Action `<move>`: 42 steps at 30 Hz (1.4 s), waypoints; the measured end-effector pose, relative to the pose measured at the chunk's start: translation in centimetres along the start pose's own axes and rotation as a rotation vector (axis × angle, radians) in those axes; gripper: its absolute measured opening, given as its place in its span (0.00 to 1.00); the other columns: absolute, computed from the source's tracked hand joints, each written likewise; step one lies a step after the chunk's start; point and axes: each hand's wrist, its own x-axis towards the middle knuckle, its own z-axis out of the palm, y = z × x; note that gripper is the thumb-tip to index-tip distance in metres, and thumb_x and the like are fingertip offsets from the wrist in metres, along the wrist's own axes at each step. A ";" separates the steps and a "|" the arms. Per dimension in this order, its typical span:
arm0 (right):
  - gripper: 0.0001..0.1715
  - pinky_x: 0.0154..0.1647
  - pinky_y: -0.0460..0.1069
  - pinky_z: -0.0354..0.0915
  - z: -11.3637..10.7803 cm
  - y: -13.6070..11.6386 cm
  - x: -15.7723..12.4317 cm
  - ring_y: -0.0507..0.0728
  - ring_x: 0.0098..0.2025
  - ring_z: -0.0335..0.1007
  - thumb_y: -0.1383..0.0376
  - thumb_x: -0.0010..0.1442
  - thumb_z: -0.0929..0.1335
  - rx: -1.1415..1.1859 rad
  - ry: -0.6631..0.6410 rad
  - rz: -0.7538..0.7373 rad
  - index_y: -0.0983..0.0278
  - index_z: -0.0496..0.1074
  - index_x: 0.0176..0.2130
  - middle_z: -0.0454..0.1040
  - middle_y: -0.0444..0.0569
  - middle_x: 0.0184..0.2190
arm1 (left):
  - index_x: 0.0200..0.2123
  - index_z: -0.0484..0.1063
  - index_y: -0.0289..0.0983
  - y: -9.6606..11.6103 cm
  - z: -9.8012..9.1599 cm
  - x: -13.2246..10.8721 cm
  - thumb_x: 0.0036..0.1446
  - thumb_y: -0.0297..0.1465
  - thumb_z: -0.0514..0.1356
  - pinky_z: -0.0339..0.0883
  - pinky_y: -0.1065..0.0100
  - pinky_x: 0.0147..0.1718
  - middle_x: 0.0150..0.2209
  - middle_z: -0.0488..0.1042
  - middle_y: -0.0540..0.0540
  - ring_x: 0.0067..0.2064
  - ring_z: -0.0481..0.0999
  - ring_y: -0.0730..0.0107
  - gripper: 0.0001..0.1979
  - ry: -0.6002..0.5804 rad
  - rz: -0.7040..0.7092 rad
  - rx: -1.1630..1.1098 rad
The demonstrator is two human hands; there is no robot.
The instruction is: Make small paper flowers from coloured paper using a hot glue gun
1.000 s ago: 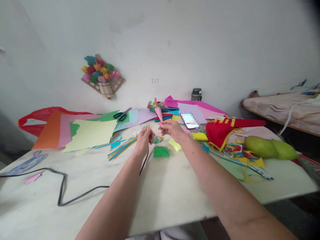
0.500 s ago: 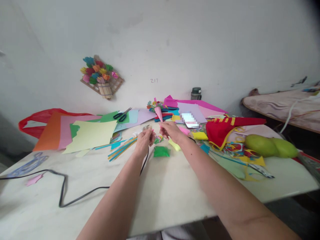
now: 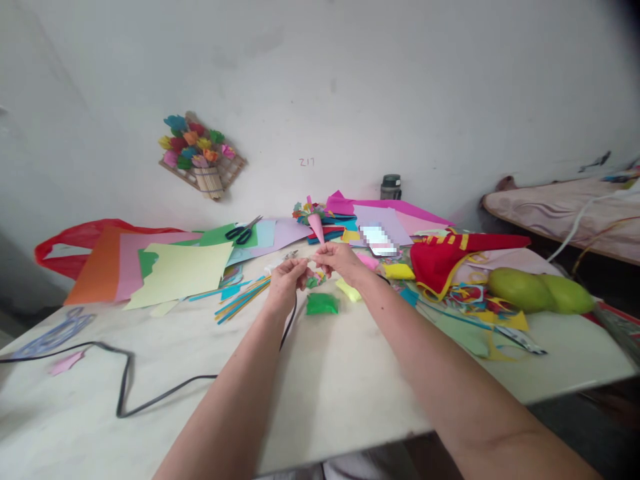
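Packet (image 3: 323,304), green, glossy and pillow-shaped, lies near the left hand (image 3: 289,277) and right hand (image 3: 341,261), pinched closed, anything held indistinct.

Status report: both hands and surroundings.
Left hand, right hand: pinched, close together; any held piece indistinct. Shiny green packet nearby. Thin black cable beneath left forearm.

Smooth worktop (image 3: 350,393) here, just a faint sheen on it! Matt paper in that pale yellow sheet (image 3: 185,273), glossy plastic on the green packet (image 3: 322,305), metal blades on the scissors (image 3: 243,233), soft, dull red cloth (image 3: 433,267), and bare wooden-looking sticks (image 3: 209,181) against a matt, scuffed wall (image 3: 320,80)!
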 end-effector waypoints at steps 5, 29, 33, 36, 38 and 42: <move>0.13 0.11 0.42 0.56 0.0 -0.4 -0.3 0.45 0.13 0.56 0.60 0.47 0.69 0.004 -0.013 0.014 0.67 0.63 0.22 0.65 0.40 0.15 | 0.32 0.66 0.33 -0.3 -0.2 0.1 0.46 0.38 0.60 0.51 0.77 0.14 0.22 0.71 0.48 0.17 0.61 0.82 0.15 -0.065 0.001 -0.021; 0.06 0.12 0.41 0.58 -1.4 -0.5 0.4 0.45 0.15 0.60 0.68 0.52 0.65 -0.058 0.234 0.049 0.68 0.69 0.26 0.69 0.44 0.19 | 0.30 0.65 0.33 -1.9 0.6 1.0 0.43 0.40 0.61 0.63 0.68 0.30 0.28 0.76 0.42 0.28 0.73 0.70 0.16 -0.079 0.029 0.252; 0.04 0.16 0.41 0.62 -1.9 -0.1 0.6 0.46 0.17 0.62 0.73 0.47 0.66 -0.024 0.291 0.053 0.68 0.71 0.27 0.70 0.45 0.19 | 0.26 0.69 0.36 -2.0 0.8 1.2 0.46 0.40 0.58 0.61 0.67 0.32 0.25 0.74 0.45 0.30 0.71 0.68 0.13 -0.006 0.081 0.589; 0.06 0.18 0.42 0.64 -2.1 0.1 0.7 0.47 0.19 0.64 0.76 0.44 0.67 0.000 0.299 0.060 0.68 0.71 0.27 0.70 0.44 0.18 | 0.22 0.71 0.39 -1.3 1.4 1.4 0.45 0.40 0.58 0.59 0.66 0.34 0.24 0.72 0.46 0.35 0.69 0.63 0.11 0.051 0.153 0.960; 0.05 0.19 0.43 0.65 -2.2 0.1 0.8 0.47 0.19 0.65 0.75 0.44 0.67 0.013 0.299 0.067 0.68 0.70 0.26 0.70 0.43 0.17 | 0.25 0.73 0.40 -0.7 2.1 1.7 0.44 0.40 0.59 0.58 0.66 0.34 0.26 0.72 0.45 0.38 0.68 0.61 0.10 0.057 0.191 1.132; 0.03 0.18 0.44 0.65 -2.4 0.1 0.9 0.48 0.17 0.64 0.71 0.47 0.67 0.010 0.315 0.075 0.68 0.68 0.23 0.69 0.43 0.17 | 0.28 0.75 0.42 -0.6 3.4 2.5 0.45 0.39 0.58 0.58 0.66 0.32 0.27 0.71 0.45 0.34 0.69 0.62 0.10 -0.001 0.161 1.278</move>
